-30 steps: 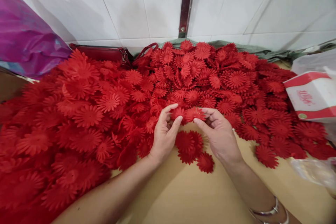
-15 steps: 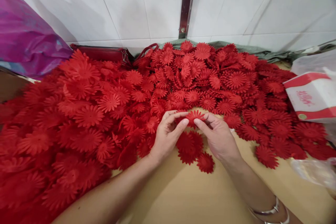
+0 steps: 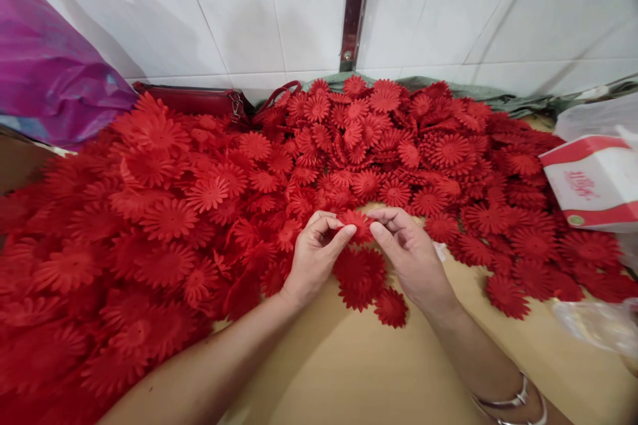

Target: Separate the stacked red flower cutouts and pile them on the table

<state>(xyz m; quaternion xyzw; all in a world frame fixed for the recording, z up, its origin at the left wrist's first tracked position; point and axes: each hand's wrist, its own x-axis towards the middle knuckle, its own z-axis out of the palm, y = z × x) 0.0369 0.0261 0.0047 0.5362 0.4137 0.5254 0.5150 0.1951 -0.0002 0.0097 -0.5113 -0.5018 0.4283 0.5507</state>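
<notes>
Between my two hands is a red flower piece [image 3: 355,226] with pointed petals, held above the table. My left hand [image 3: 316,249] pinches its left edge between thumb and fingers. The thumb and forefinger of my right hand [image 3: 409,255] are closed at its right edge. Just below, several red flower pieces [image 3: 359,275] lie overlapped on the tan table [image 3: 359,372], with a single smaller one [image 3: 391,307] beside them. A large heap of red flower pieces [image 3: 169,219] spreads behind and to the left of my hands.
Against the tiled wall lies a dark red bag [image 3: 192,101]. Purple plastic [image 3: 54,60] hangs at the left. A white and red box [image 3: 593,182] stands at the right, with clear plastic [image 3: 598,325] in front of it. A metal strip [image 3: 355,13] runs up the wall.
The held flower piece has shifted slightly left and tilted, showing more of its face. My right fingers have spread a little and moved to its right edge.
</notes>
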